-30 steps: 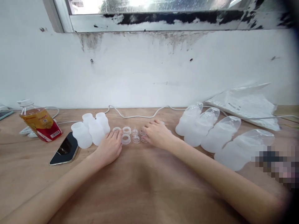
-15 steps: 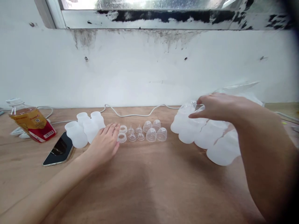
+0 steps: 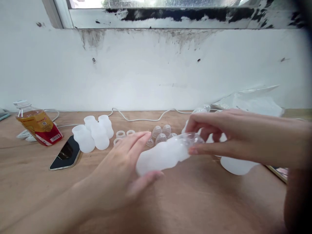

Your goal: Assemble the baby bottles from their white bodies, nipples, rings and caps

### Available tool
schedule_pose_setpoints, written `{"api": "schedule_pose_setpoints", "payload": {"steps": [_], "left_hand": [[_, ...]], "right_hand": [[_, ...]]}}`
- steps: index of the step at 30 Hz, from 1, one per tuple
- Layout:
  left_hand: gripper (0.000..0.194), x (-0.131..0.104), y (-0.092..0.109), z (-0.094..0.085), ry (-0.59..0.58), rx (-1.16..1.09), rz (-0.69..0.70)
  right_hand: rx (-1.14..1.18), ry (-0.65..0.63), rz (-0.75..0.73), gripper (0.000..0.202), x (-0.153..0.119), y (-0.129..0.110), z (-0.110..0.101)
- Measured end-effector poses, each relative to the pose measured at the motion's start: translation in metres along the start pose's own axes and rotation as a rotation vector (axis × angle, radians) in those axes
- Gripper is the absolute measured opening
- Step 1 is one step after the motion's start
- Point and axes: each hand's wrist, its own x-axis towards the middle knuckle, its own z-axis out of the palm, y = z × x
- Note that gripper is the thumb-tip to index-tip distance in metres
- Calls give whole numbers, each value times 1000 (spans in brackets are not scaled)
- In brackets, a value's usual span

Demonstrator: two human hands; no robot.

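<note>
My right hand [image 3: 219,136] pinches a baby bottle [image 3: 162,154] by its clear domed cap [image 3: 191,139]. The white frosted bottle lies tilted in the air, its base pointing left. Around that base, my left hand [image 3: 119,165] is open, thumb and fingers spread; whether it touches the bottle I cannot tell. Behind the left hand are white collar rings [image 3: 121,134] and a clear nipple [image 3: 150,142], partly hidden. Several clear caps [image 3: 166,130] sit behind the held bottle. Under and behind my right hand stand more bottles [image 3: 237,165], mostly covered by it.
Several open white bottle bodies [image 3: 101,138] stand at the left beside a black phone [image 3: 65,154]. A drink bottle [image 3: 40,125] leans there. A white cable [image 3: 136,119] runs along the wall. Clear plastic wrap [image 3: 251,102] lies back right, and another device's edge [image 3: 279,174] shows at right.
My right hand has taken a capped bottle from the right group and brought it left to the middle. My left hand has left the collar rings and opened beside the bottle's base.
</note>
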Motion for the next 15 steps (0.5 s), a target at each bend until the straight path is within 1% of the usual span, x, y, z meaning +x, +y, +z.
{"api": "schedule_pose_setpoints", "payload": {"steps": [1, 2, 3, 4, 6, 7, 9, 11, 12, 13, 15], "left_hand": [[60, -1, 5, -1, 8, 13, -11], [58, -1, 8, 0, 21, 33, -25], [53, -1, 9, 1, 30, 56, -40], [45, -1, 9, 3, 32, 79, -52], [32, 1, 5, 7, 21, 123, -42], [30, 1, 3, 8, 6, 144, -22], [31, 2, -1, 11, -42, 174, 23], [30, 2, -4, 11, -111, 162, 64], [30, 1, -5, 11, -148, 149, 90], [29, 1, -6, 12, -177, 137, 123], [30, 1, -10, 12, -184, 139, 193]], "right_hand": [[113, -76, -64, 40, 1, -10, 2], [198, -142, -102, 38, 4, -18, 5], [259, -207, -126, 36, 7, -25, 9], [283, -226, -129, 34, 10, -30, 14], [270, -262, -142, 34, 16, -38, 23], [252, -301, -159, 36, 18, -41, 27], [230, -410, -211, 41, 20, -48, 33], [224, -530, -253, 47, 21, -55, 36], [223, -568, -269, 49, 22, -57, 37], [224, -588, -283, 48, 22, -59, 37], [233, -590, -309, 41, 24, -60, 39]]}}
